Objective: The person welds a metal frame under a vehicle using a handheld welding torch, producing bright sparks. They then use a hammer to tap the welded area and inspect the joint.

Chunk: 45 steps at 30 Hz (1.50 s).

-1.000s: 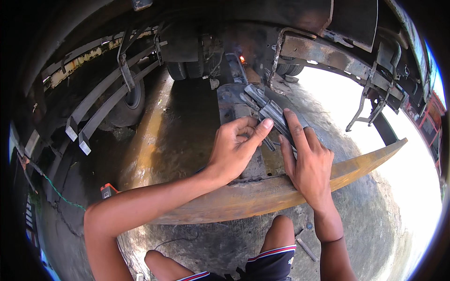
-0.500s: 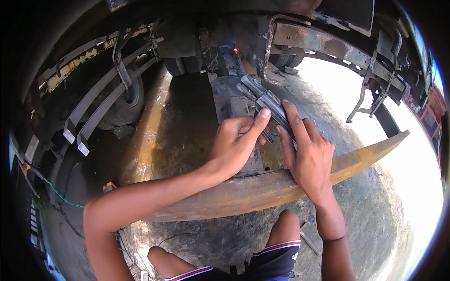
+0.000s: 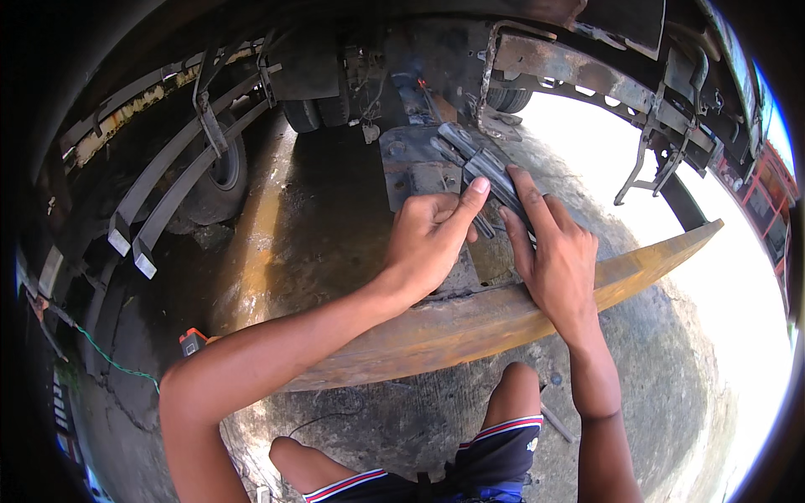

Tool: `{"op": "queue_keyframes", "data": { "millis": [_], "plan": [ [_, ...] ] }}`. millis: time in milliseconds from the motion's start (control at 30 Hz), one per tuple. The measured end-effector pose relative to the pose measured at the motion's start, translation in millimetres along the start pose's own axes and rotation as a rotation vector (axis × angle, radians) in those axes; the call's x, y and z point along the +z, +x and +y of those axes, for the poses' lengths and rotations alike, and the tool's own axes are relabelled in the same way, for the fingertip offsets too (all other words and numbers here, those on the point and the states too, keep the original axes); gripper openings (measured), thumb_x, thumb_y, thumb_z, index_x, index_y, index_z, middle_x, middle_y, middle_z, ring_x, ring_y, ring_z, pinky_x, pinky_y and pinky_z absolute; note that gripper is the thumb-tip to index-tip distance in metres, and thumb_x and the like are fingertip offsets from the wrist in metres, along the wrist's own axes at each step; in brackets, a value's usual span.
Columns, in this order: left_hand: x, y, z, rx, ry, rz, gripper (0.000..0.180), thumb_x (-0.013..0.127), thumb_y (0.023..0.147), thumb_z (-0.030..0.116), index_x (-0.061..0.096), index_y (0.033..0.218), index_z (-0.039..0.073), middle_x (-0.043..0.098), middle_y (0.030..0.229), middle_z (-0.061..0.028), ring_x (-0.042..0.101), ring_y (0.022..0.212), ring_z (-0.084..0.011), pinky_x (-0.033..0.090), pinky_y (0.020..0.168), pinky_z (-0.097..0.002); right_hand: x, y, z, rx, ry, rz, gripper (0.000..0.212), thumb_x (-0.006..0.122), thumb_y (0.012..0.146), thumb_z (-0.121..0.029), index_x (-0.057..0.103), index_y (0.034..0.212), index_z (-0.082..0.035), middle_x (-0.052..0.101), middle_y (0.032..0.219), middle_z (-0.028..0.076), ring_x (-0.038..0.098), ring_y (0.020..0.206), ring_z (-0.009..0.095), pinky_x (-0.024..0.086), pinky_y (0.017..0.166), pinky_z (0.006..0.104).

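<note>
A long dark-grey metal tool [image 3: 486,170] with a jointed, two-part far end tilts up and away to the left, held between both my hands. My left hand [image 3: 430,243] is closed at its left side, thumb pressed on the metal and fingers curled under. Along its right side, my right hand [image 3: 555,260] grips the near end, with the index finger stretched along the top. A thin metal arm shows beneath, partly hidden by my fingers. Just below the hands runs a curved, rust-brown steel beam [image 3: 411,344].
A flat steel plate [image 3: 407,152] lies beyond the tool, with a small orange glow past it. Cut steel bars [image 3: 144,261] jut in at left, near a wheel [image 3: 225,180]. An orange-and-grey device [image 3: 193,339] sits by my left forearm. A rod [image 3: 558,425] lies on the concrete.
My view has shifted slightly. Both hands keep their hold on the tool, which stays at nearly the same tilt. More of the orange-and-grey device shows beside my left forearm.
</note>
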<state>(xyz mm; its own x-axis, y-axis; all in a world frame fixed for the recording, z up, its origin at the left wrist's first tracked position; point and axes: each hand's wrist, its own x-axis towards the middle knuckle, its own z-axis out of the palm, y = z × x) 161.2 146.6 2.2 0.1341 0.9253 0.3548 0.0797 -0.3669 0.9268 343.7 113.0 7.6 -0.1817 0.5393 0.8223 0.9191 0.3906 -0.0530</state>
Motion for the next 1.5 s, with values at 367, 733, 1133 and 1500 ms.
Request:
{"op": "queue_keyframes", "data": {
  "millis": [367, 733, 1133, 1500],
  "plan": [
    [-2.0, 2.3, -1.1, -0.032, 0.009, -0.021, 0.074, 0.06, 0.105, 0.065, 0.067, 0.069, 0.001, 0.049, 0.055, 0.0022, 0.047, 0.056, -0.0085, 0.036, 0.054, -0.0312, -2.4, 1.7, -1.9, 0.011, -0.01, -0.037, 0.052, 0.074, 0.101, -0.022, 0.061, 0.152, -0.017, 0.07, 0.086, 0.012, 0.07, 0.067, 0.031, 0.053, 0.059, 0.0433],
    [-1.1, 3.3, -1.9, -0.041, -0.017, -0.03, 0.073, 0.061, 0.105, 0.065, 0.066, 0.069, 0.002, 0.049, 0.054, 0.0021, 0.046, 0.053, -0.0082, 0.035, 0.051, -0.0305, -4.5, 2.3, -2.9, 0.03, -0.017, -0.063, 0.052, 0.073, 0.102, -0.023, 0.06, 0.152, -0.017, 0.069, 0.086, 0.011, 0.07, 0.068, 0.031, 0.053, 0.06, 0.0432],
    [-0.7, 2.3, 2.4, -0.058, -0.03, -0.035, 0.072, 0.061, 0.106, 0.064, 0.069, 0.072, 0.001, 0.054, 0.059, 0.0009, 0.048, 0.055, -0.0083, 0.037, 0.053, -0.0307, -3.3, 2.6, -2.8, 0.027, -0.013, -0.059, 0.052, 0.074, 0.102, -0.023, 0.061, 0.152, -0.017, 0.068, 0.084, 0.012, 0.069, 0.066, 0.031, 0.053, 0.06, 0.0441],
    [-2.3, 4.1, -0.6, -0.042, 0.004, -0.049, 0.074, 0.059, 0.106, 0.066, 0.068, 0.072, 0.001, 0.053, 0.057, 0.0004, 0.05, 0.055, -0.0087, 0.038, 0.053, -0.0314, -3.3, 3.0, -3.5, 0.035, -0.008, -0.059, 0.052, 0.073, 0.102, -0.024, 0.061, 0.152, -0.017, 0.069, 0.085, 0.012, 0.071, 0.069, 0.032, 0.054, 0.061, 0.0439]
  ]
}}
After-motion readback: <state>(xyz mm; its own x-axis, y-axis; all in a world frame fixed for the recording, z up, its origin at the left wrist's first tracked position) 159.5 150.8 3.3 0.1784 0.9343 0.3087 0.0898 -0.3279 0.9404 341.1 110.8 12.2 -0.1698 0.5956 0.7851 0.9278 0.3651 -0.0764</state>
